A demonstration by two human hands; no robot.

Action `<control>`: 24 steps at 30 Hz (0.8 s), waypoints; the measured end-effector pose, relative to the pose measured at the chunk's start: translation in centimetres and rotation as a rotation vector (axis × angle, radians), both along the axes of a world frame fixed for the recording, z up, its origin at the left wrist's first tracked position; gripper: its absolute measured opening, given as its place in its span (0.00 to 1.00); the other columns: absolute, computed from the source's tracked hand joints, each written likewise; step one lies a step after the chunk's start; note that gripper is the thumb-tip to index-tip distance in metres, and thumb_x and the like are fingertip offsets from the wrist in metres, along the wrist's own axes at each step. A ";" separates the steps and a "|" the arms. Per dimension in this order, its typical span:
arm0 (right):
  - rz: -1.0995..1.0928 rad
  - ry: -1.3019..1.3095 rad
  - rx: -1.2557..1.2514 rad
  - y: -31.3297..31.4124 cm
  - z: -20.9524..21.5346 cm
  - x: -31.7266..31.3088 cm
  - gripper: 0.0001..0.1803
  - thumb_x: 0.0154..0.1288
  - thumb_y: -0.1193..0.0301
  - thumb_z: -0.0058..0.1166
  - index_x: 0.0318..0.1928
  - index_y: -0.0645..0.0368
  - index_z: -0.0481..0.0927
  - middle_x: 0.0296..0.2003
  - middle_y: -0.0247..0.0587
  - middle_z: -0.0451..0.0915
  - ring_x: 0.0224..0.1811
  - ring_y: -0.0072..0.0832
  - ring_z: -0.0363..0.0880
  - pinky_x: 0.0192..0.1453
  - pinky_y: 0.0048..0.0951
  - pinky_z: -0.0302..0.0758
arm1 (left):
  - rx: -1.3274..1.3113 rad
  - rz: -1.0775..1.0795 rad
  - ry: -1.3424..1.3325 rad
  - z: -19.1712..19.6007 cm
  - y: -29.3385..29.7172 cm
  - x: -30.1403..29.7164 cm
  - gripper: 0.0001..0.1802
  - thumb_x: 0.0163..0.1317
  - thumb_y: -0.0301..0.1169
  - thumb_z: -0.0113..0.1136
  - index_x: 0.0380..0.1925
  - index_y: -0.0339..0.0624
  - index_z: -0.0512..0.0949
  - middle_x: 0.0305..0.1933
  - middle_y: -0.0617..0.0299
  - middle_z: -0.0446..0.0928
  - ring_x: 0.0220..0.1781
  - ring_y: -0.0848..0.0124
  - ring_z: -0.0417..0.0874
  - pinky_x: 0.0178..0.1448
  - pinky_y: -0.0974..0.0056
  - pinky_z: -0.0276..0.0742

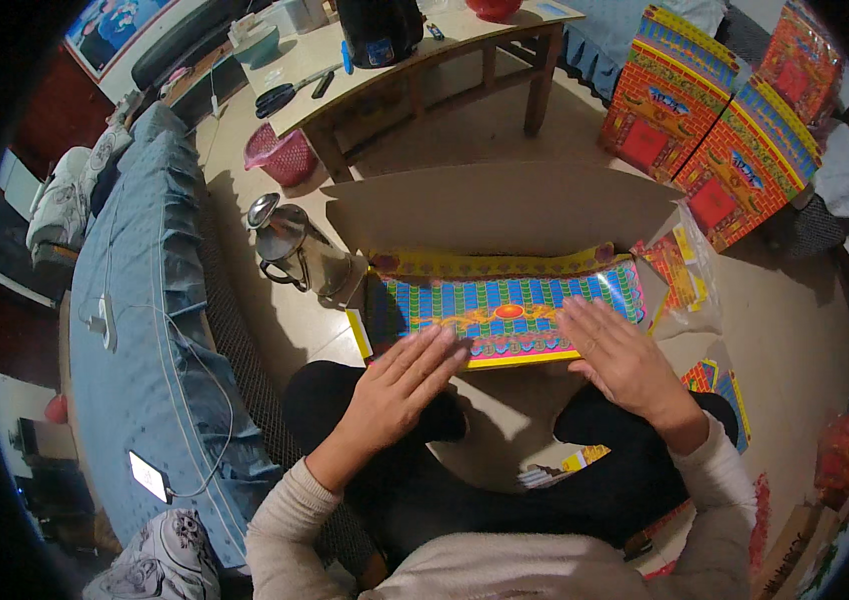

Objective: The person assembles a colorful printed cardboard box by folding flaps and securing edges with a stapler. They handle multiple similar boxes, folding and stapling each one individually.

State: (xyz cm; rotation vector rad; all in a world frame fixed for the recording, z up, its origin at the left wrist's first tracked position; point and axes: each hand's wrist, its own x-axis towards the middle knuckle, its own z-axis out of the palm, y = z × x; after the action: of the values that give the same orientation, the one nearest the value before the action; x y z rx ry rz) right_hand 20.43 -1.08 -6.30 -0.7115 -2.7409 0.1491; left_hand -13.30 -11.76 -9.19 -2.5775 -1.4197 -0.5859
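1. Flat and spread, our left hand [407, 378] presses palm-down on the near left part of the patterned card sheet [505, 305]; it pinches nothing.
2. Far to our left a blue sofa cover [145, 330] carries a phone [150, 476] on a white cable.
3. Nearer, a metal kettle [290, 245] stands on the floor just beside the sheet's left end, with a pink basket [280, 155] behind it under the wooden table [415, 55].
4. That bright sheet lies on the floor in front of our knees, its plain brown flap [505, 205] standing up behind it.
5. Our right hand [620, 355] also lies open, fingers spread, on the sheet's near right part.
6. Folded paper houses [715, 120] stand well apart at upper right.
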 end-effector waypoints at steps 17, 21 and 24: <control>-0.023 0.149 -0.125 4.0 3.2 -8.1 0.25 0.71 0.63 0.64 0.62 0.65 0.78 0.58 0.53 0.82 0.62 0.49 0.79 0.65 0.45 0.76 | -0.468 0.015 -1.568 1.4 9.3 -5.3 0.31 0.72 0.22 0.54 0.75 0.37 0.65 0.71 0.53 0.73 0.70 0.63 0.77 0.72 0.57 0.76; 0.032 0.069 -0.177 5.8 2.7 -11.7 0.24 0.71 0.63 0.64 0.60 0.65 0.78 0.54 0.53 0.82 0.59 0.50 0.77 0.63 0.48 0.76 | -0.356 0.074 -1.568 1.0 8.7 -4.5 0.27 0.73 0.21 0.49 0.72 0.37 0.69 0.66 0.54 0.77 0.66 0.66 0.79 0.72 0.58 0.74; 0.017 0.033 -0.198 5.8 3.1 -14.9 0.23 0.73 0.59 0.60 0.56 0.65 0.79 0.46 0.55 0.84 0.51 0.54 0.81 0.58 0.50 0.78 | -0.350 -0.007 -1.643 0.8 8.3 -5.2 0.28 0.71 0.19 0.48 0.72 0.38 0.69 0.67 0.55 0.77 0.69 0.67 0.77 0.74 0.60 0.72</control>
State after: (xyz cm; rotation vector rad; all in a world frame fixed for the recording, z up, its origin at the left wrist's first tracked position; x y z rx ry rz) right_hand 5.51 4.71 -3.22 -0.7298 -2.7266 0.4374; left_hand -18.54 -3.49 -8.43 -1.9760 -1.7593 -3.0413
